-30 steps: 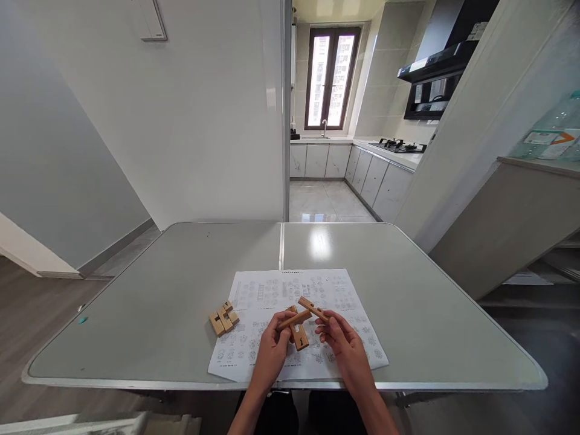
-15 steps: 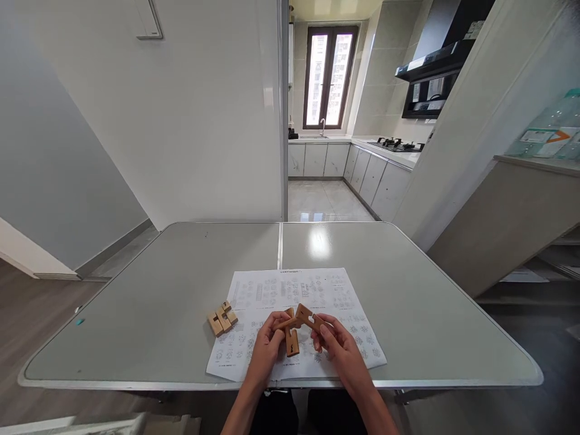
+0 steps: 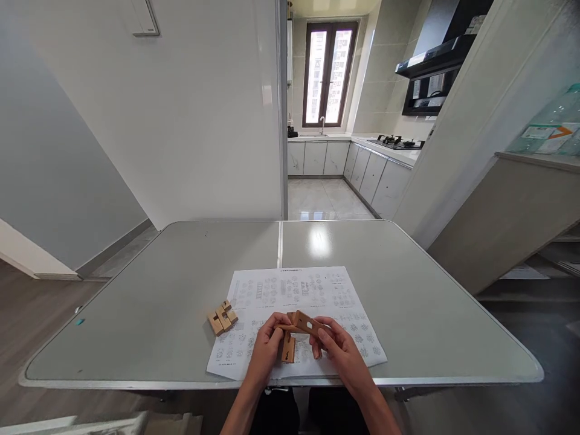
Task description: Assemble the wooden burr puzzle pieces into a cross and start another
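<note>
Brown wood fills both hands above the near half of the printed sheet (image 3: 324,302); the left hand (image 3: 266,347) has its fingers pinched narrow on a thin bar (image 3: 285,328), while the right hand (image 3: 342,350) has its fingers closed on the end of a holed piece (image 3: 301,321), which slants toward that bar; a marked block (image 3: 290,344) hangs below the bar, over the sheet, and whether it is gripped, interlocked or touching the paper I cannot tell.

That block looks the likeliest to slip; its support seems to come from the left fingers or from the pieces about it, so a loosened pinch could drop it onto the sheet; the holed piece and the bar meet at an angle, so a push with the notches out of line could jam them or knock the bar askew; the right fingers hold only one end, so pressure at the far end could twist the piece.

Across the sheet's left edge lies a cluster of paler blocks (image 3: 222,318), apart from both hands; a sideways sweep of the left hand could nudge it, and a forearm catching the sheet's near edge could drag the paper over the tabletop (image 3: 430,326), shifting the cluster with it.
</note>
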A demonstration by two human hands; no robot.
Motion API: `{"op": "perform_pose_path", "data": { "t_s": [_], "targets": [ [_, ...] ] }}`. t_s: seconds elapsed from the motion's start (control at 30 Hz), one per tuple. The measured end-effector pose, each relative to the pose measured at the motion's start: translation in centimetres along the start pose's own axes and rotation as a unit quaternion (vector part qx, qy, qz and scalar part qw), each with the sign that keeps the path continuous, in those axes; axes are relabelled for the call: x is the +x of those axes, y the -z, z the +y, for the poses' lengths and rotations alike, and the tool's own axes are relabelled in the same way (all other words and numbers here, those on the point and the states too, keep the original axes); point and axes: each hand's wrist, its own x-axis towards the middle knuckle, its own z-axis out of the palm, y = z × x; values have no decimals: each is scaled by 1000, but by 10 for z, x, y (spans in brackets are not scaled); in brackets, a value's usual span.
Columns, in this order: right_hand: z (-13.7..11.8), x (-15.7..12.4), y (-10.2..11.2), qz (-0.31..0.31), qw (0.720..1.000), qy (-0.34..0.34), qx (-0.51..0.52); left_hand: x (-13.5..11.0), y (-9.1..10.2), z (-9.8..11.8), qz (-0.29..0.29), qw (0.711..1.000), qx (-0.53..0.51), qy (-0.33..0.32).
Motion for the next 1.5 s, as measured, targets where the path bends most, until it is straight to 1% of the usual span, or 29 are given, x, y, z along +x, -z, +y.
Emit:
{"op": "perform_pose_path", "data": {
  "t_s": [0.17, 0.43, 0.67, 0.83, 1.1, 1.33, 1.5],
  "targets": [
    [1, -1, 0, -27, 1000, 2, -14, 0, 1, -1, -1, 1000, -10, -1],
    [4, 0, 1, -31, 999, -2, -22, -1, 1, 0, -4, 999, -39, 4],
    [2, 0, 0, -43, 998, -19, -37, -2, 0, 4, -6, 999, -33, 5],
    [3, 1, 0, -43, 998, -14, -44, -3, 0, 6, -20, 999, -40, 9],
    [-4, -2, -6, -54, 997, -19, -49, -4, 0, 7, -20, 999, -28, 12],
    [-1, 0, -7, -66, 996, -15, -62, -4, 1, 4, -57, 997, -60, 0],
    [1, 0, -8, -76, 994, -13, -79, -6, 1, 7, -87, 994, -65, -7]
  ]
}}
